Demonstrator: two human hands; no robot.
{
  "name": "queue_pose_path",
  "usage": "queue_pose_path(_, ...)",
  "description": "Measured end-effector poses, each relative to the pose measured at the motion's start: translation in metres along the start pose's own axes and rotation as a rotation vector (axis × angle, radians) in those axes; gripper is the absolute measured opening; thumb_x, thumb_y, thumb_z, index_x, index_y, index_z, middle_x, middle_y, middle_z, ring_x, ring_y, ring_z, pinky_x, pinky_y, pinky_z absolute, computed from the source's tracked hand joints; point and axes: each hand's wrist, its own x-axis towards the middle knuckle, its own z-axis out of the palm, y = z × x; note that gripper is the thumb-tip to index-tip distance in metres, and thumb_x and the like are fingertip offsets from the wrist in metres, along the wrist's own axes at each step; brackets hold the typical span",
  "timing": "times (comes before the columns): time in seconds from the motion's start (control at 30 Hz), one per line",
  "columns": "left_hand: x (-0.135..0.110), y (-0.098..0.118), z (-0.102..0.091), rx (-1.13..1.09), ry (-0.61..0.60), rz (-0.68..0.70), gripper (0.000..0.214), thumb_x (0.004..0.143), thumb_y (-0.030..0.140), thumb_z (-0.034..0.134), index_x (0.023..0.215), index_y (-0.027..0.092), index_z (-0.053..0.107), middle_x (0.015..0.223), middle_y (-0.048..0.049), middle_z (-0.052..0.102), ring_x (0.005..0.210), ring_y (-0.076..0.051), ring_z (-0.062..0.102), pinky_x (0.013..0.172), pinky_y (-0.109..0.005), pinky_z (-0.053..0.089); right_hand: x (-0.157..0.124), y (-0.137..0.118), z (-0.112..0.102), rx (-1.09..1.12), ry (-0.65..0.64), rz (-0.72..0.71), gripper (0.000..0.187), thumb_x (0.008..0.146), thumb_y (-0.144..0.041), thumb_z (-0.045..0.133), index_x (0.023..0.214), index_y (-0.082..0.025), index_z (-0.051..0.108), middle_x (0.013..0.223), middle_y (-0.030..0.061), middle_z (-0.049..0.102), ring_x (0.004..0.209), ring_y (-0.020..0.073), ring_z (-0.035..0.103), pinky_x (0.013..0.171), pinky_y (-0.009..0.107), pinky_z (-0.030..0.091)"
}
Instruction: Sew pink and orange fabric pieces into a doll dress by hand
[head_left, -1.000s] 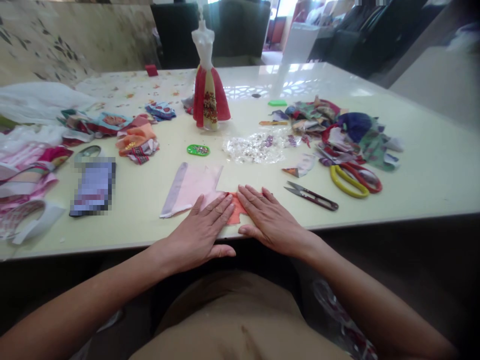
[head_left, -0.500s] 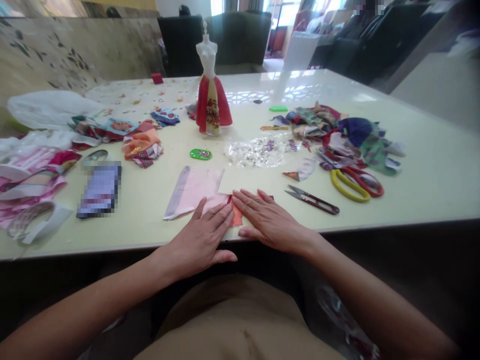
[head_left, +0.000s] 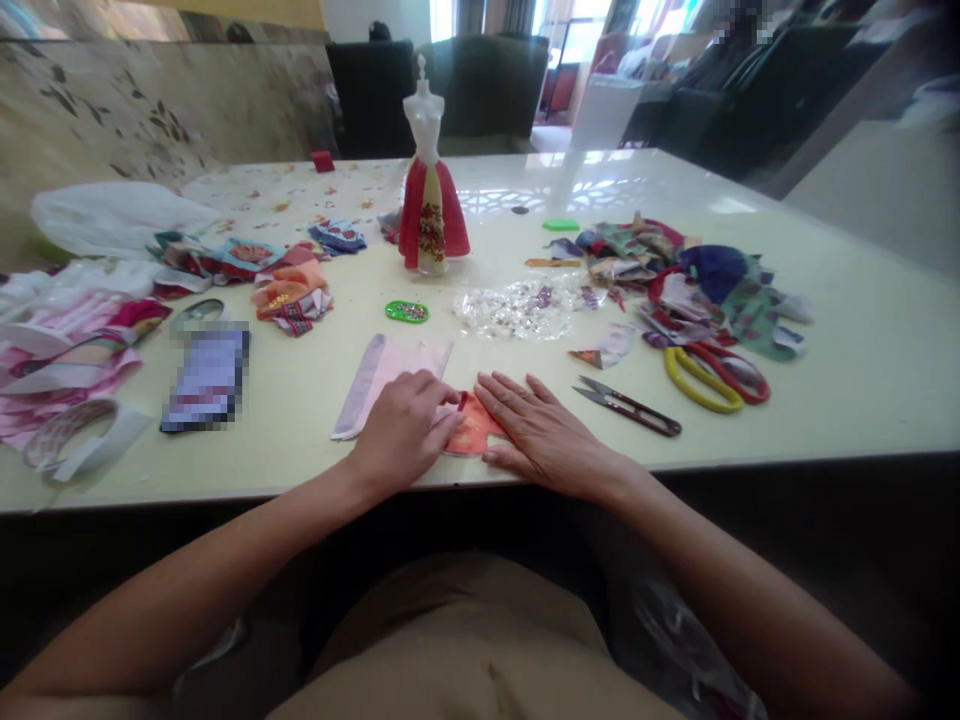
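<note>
Changed since the earlier frame: left hand (head_left: 412,425) – then laid flat with fingers outstretched, now drawn up, knuckles raised and fingers bent. Thumb and fingertips gather at the dark red edge of the orange cloth; whether they pinch it cannot be told.

Right hand (head_left: 544,440): unclenched, palm down, fingers extended, grasping nothing; rests on the right part of the orange cloth.

Orange cloth (head_left: 469,432): one piece, patterned, flat near the front edge of the table (head_left: 862,410), between the two hands and partly covered by both.

Pink cloth (head_left: 405,355): one piece, greyish strip down its left side; lies flat, partly behind the left hand. Any join to the orange cloth is hidden.

Thread snips (head_left: 628,405): one pair, blades apart, just right of the right hand.

Scissors (head_left: 705,378): yellow and red handles showing, beside the fabric scraps (head_left: 637,250).

Green tray (head_left: 407,311): small, holding tiny bits – left of a clear bag (head_left: 510,308).

Dress form (head_left: 425,120): white, upright, in a red and cream skirt.
</note>
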Motion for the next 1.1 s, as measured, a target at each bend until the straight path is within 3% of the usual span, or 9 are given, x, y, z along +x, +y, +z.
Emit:
queue_pose_path(0.2,0.033,-0.004,0.01,0.042,-0.053,-0.17,0.02,0.086,0.033,0.065,0.087,0.017,0.075,0.093,-0.01,0.065,0.093,-0.027,0.058,0.087,-0.043,0.047,0.0,0.001,0.003,-0.018,0.039,-0.016,0.077,0.099,-0.064,0.033,0.159,-0.016,0.022,0.163,0.0134,0.024,0.152,0.0279,0.021,0.122,0.056,0.02)
queue_pose_path(0.47,0.036,-0.005,0.01,0.012,-0.11,-0.244,0.018,0.084,0.026,0.06,0.078,0.016,0.073,0.088,-0.0079,0.066,0.086,-0.022,0.06,0.078,-0.036,0.046,0.0,-0.001,0.002,-0.029,0.011,0.014,0.082,0.099,-0.067,0.028,0.157,-0.009,0.026,0.163,0.0135,0.022,0.152,0.0278,0.019,0.123,0.054,0.017)
queue_pose_path(0.6,0.038,-0.007,0.009,-0.007,-0.121,-0.27,0.017,0.083,0.025,0.059,0.078,0.016,0.073,0.088,-0.0072,0.066,0.085,-0.021,0.06,0.076,-0.034,0.046,0.0,0.0,0.002,-0.018,0.017,0.015,0.082,0.098,-0.067,0.031,0.158,-0.011,0.026,0.163,0.0136,0.023,0.152,0.0279,0.02,0.123,0.054,0.017)
queue_pose_path(0.87,0.015,-0.004,0.002,0.031,-0.022,-0.147,0.025,0.092,0.034,0.057,0.084,0.018,0.075,0.09,-0.0083,0.064,0.087,-0.023,0.057,0.083,-0.04,0.043,0.0,0.001,0.005,-0.014,0.046,-0.006,0.081,0.098,-0.068,0.027,0.158,-0.013,0.025,0.162,0.0141,0.024,0.152,0.0284,0.021,0.122,0.056,0.019)
queue_pose_path(1.1,-0.002,0.011,-0.005,0.014,-0.157,-0.15,0.023,0.089,0.033,0.065,0.074,0.018,0.072,0.087,-0.0069,0.064,0.085,-0.022,0.056,0.082,-0.039,0.041,0.0,0.0,0.004,-0.014,0.029,0.01,0.087,0.097,-0.071,0.02,0.156,-0.008,0.027,0.162,0.0153,0.025,0.152,0.0279,0.021,0.123,0.054,0.017)
